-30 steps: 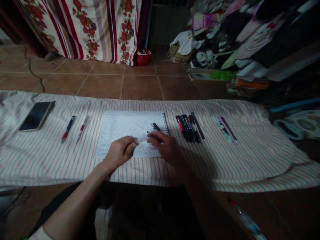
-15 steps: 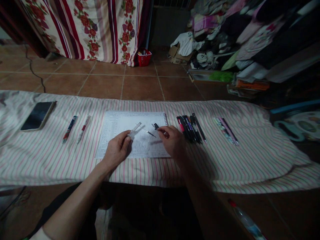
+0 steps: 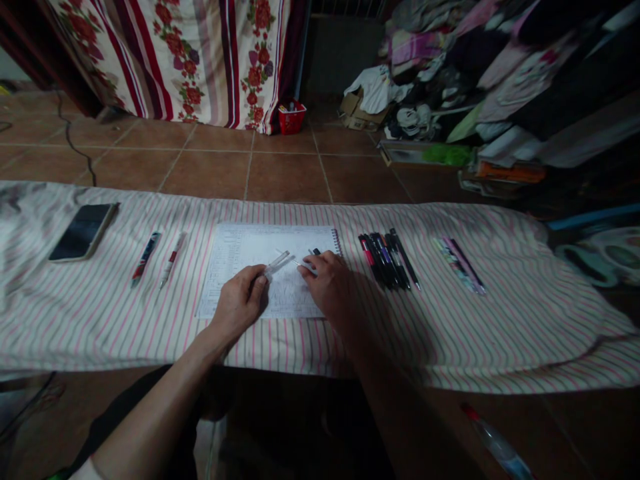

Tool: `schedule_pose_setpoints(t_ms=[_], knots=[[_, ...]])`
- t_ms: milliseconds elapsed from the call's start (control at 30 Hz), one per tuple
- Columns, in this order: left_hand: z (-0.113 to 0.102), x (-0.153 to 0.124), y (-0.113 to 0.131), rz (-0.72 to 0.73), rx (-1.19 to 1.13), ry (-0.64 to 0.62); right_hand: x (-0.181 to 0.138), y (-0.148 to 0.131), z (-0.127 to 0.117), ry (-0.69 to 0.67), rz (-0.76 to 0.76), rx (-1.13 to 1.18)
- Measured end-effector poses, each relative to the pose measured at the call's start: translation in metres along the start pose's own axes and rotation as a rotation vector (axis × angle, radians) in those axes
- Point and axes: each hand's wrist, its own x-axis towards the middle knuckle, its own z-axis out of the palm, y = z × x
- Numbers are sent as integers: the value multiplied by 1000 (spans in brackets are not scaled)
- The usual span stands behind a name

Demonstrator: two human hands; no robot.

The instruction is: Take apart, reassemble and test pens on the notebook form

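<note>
My left hand (image 3: 243,297), over the left part of the notebook, pinches a clear pen barrel (image 3: 278,261) that points up and to the right. My right hand (image 3: 330,283) is over the right part of the page, its fingertips closed on a thin pen refill (image 3: 295,261); most of the refill is covered by the fingers. Just beyond those fingers a small black pen part (image 3: 316,252) shows on the paper, partly hidden. Beneath both hands lies the open spiral notebook (image 3: 233,243) with writing on it.
Several pens (image 3: 387,260) lie right of the notebook, with patterned pens (image 3: 460,265) farther right. Two pens (image 3: 171,261) and a phone (image 3: 83,233) are on the left. A striped cloth (image 3: 300,347) covers the table. A bottle (image 3: 500,443) is low at the right.
My right hand has moved left and closed on the refill, which lay uncovered on the page before. The black pen part is left behind its fingers. My left hand still holds the barrel.
</note>
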Motion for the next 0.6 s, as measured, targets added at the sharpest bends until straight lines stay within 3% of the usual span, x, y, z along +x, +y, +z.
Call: schedule_pose_setpoints(t_ms=[300,600], knots=[[-2,1,0,26,24,-7,1,-4,2,2,-4,-47],[-3,1,-4,1,40,18,4,-2,0,34,40,200]])
